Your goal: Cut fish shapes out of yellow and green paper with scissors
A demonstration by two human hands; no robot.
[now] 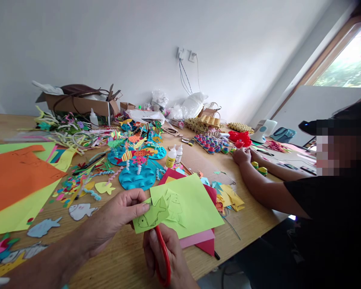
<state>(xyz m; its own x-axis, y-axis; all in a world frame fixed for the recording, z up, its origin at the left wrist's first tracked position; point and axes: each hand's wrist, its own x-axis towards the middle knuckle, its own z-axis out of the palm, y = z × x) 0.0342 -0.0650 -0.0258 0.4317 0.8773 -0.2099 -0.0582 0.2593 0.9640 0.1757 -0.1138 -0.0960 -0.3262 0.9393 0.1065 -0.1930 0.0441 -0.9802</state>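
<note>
Between thumb and fingers, my left hand (132,206) pinches a small piece of light green paper (149,218) with a fish drawn on it in dark line. Just below it, my right hand (162,249) is wrapped round red-handled scissors (165,257); their blades are mostly hidden behind the paper. To the right lies a larger light green sheet (195,204) with another fish drawing on top, over red and pink sheets. Paper fish cutouts rest left of my hands: a yellow-green one (104,188), a white one (81,210) and a blue one (43,228).
Blue round bases (137,176) bear colourful paper fish on twisted stems. Glue bottles (171,156) stand behind the sheets. An orange sheet (18,172) lies at left, pipe cleaners (78,136) behind it. Yellow scraps (230,197) lie at right, where a co-worker (325,208) sits with both hands on the table.
</note>
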